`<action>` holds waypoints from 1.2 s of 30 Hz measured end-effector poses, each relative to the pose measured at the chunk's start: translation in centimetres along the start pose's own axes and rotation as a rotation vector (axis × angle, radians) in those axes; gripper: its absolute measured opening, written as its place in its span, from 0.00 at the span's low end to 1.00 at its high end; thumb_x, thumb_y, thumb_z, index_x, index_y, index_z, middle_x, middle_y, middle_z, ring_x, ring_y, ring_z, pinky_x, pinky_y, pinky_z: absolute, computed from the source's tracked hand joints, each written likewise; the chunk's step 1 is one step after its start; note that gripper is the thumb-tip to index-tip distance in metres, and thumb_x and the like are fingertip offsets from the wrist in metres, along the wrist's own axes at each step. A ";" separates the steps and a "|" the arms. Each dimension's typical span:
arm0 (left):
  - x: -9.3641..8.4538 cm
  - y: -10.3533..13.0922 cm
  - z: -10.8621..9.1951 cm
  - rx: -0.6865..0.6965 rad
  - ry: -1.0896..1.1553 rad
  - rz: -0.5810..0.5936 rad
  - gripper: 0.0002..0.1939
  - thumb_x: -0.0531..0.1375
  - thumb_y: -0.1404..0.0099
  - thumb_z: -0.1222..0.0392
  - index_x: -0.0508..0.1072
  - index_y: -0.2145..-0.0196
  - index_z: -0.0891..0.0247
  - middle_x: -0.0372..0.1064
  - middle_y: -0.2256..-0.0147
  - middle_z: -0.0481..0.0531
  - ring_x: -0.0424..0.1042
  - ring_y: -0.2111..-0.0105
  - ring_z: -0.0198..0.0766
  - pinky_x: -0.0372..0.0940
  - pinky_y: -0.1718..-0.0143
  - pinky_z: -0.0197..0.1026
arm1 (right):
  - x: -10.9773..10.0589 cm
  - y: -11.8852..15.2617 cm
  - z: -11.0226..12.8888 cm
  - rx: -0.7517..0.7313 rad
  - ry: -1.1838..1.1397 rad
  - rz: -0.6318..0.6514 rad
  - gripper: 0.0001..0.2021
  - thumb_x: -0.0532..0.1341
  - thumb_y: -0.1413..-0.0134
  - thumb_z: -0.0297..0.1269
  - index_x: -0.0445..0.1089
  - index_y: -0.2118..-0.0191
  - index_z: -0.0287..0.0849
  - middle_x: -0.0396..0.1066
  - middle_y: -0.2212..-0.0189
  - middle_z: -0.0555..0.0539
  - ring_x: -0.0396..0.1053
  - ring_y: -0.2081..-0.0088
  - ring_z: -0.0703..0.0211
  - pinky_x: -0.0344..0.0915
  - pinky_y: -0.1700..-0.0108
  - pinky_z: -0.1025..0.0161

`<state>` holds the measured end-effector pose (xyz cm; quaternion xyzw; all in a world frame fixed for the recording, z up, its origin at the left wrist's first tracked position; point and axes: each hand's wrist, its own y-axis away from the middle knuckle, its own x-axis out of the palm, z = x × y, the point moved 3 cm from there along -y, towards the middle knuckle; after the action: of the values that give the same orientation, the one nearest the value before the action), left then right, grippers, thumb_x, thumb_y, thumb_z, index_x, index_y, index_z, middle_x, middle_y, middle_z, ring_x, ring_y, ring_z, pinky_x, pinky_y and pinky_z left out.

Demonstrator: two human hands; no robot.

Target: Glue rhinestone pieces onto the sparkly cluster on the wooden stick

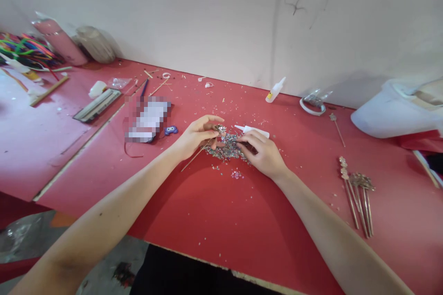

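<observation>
A pale wall (194, 18) rises behind a red desk (214, 212), with a whitish bucket (377, 110) at the right. Over the desk's middle work the left hand (197, 138) and the right hand (265, 154), the latter's fingers drawn close at a glittering heap (226, 150); whether they grip a piece, I cannot tell. Behind it lies a white bottle (258, 132). The left fingers pinch a thin stick (194, 158) just below its metallic flower head (220, 127), beside the heap.
</observation>
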<state>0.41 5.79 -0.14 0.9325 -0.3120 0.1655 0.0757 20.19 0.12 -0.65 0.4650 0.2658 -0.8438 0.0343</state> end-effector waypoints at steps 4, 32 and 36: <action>-0.2 0.0 -0.2 0.014 0.001 -0.010 0.15 0.59 0.41 0.70 0.68 0.55 0.64 0.70 0.71 0.46 0.67 0.81 0.28 0.72 0.57 0.52 | 0.0 0.1 0.2 0.017 0.055 -0.019 0.07 0.56 0.38 0.36 0.71 0.59 0.44 0.72 0.61 0.45 0.71 0.59 0.57 0.69 0.63 0.62; -1.5 -0.3 -0.4 0.018 -0.110 -0.364 0.12 0.55 0.38 0.71 0.65 0.57 0.63 0.67 0.66 0.48 0.67 0.78 0.28 0.74 0.68 0.42 | 0.5 0.1 1.1 -0.074 0.012 0.002 0.06 0.56 0.38 0.32 0.70 0.61 0.46 0.71 0.64 0.45 0.69 0.59 0.54 0.67 0.55 0.54; -1.6 -0.3 -0.6 0.021 -0.101 -0.374 0.11 0.55 0.38 0.72 0.65 0.57 0.63 0.67 0.66 0.49 0.67 0.78 0.28 0.74 0.67 0.43 | 0.5 0.1 1.1 -0.078 -0.007 -0.002 0.06 0.56 0.39 0.31 0.70 0.61 0.46 0.72 0.64 0.46 0.69 0.59 0.55 0.67 0.55 0.56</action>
<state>-0.79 7.13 -0.15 0.9821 -0.1348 0.1047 0.0799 19.09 -0.38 -0.59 0.4598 0.2988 -0.8346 0.0524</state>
